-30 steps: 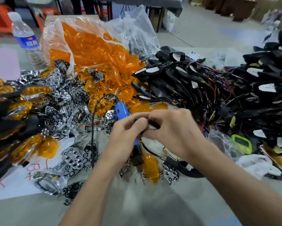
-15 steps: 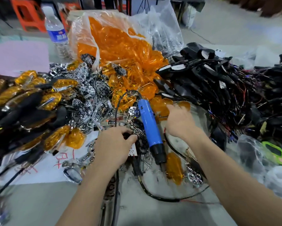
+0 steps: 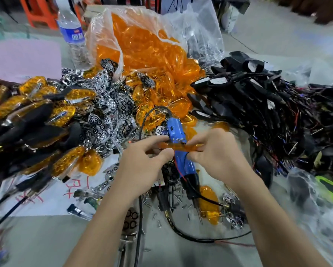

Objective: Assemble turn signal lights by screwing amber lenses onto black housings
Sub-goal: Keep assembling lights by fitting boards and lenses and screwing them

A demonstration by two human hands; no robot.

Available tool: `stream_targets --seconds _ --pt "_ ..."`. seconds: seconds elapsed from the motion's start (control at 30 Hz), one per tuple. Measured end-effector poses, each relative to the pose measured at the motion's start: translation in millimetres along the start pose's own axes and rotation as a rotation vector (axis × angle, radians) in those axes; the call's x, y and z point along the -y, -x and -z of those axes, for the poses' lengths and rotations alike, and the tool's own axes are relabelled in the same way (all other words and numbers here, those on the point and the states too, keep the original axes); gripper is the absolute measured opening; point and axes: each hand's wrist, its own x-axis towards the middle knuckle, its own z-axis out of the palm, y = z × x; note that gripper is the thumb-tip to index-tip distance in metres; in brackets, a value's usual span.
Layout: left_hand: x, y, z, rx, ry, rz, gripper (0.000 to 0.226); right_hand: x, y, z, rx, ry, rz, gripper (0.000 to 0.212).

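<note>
table [image 3: 46, 245]: grey top, both forearms reach in over its near edge.
black cable [image 3: 183, 236]: loops across the near table, passing under the right forearm.
screws [image 3: 173, 201]: small and loose, scattered just below the hands.
spare lens [image 3: 210, 207]: amber, lies flat beside the screwdriver's tip, with chrome pieces just beside it.
paper [image 3: 52, 199]: white sheet with red marks, left of the left forearm, partly under parts.
left hand [image 3: 140, 162]: thumb and fingers pinch the left end of the held lens.
right hand [image 3: 217, 151]: fingers curled, pinching the right end of the same lens.
held lens [image 3: 181, 146]: amber, seen edge-on, lifted off the table between the two hands.
screwdriver [image 3: 174, 130]: blue, electric, lies on the table right under the hands, tip toward the person; hands and lens hide its middle.
chrome reflectors [image 3: 104, 112]: a heap left of and behind the screwdriver.
finished lights [image 3: 36, 116]: amber-and-black pile at the far left, touching the reflector heap.
black housings [image 3: 258, 101]: a big wired tangle on the right, near the right hand.
green item [image 3: 329, 189]: right edge, under clear plastic; cannot tell what it is.
lens bag [image 3: 142, 54]: clear, spilling amber lenses toward the screwdriver.
water bottle [image 3: 73, 33]: upright, just left of the lens bag.
pink sheet [image 3: 23, 58]: flat, far left.
orange stool [image 3: 38, 12]: beyond the table.
</note>
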Motion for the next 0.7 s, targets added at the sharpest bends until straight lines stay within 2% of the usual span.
stream_targets --seconds 0.1,0.23,0.3,0.37,0.43,0.5,0.57,0.6,0.67,0.7 --pt "0.8 -1.4 -0.6 0.062 0.215 0.068 0.029 5.0 6.5 -9.4 0.150 -0.159 0.022 0.012" --pt "6.4 1.1 3.5 -0.063 0.424 0.147 0.025 7.4 11.3 -27.5 0.180 -0.501 -0.030 0.016" --pt "9.1 2.9 5.7 -0.104 0.451 0.178 0.019 9.5 10.9 -35.9 0.200 -0.617 -0.089 0.015" --pt "11.5 5.4 8.2 -0.076 0.459 0.189 0.016 10.4 9.4 -42.3 0.233 -0.695 -0.101 0.012" --pt "12.3 8.0 12.9 -0.031 0.463 0.190 0.018 13.9 8.6 -44.7 0.282 -0.772 -0.087 0.010" --pt "12.0 10.5 20.3 -0.058 0.462 0.184 0.023 18.8 8.4 -46.5 0.300 -0.819 -0.085 0.017" --pt "13.4 11.8 30.7 -0.164 0.524 0.223 0.030 22.5 7.1 -49.3 0.193 -0.778 -0.093 0.024" --pt "15.7 12.0 37.1 -0.214 0.571 0.259 0.030 22.6 5.7 -51.3 0.114 -0.668 -0.077 0.028" --pt "21.6 12.7 49.3 -0.276 0.631 0.319 0.023 24.2 5.1 -55.0 0.021 -0.306 0.002 0.029" --pt "24.7 13.1 54.0 -0.292 0.637 0.333 0.019 25.7 5.2 -57.8 0.031 -0.097 0.047 0.029"
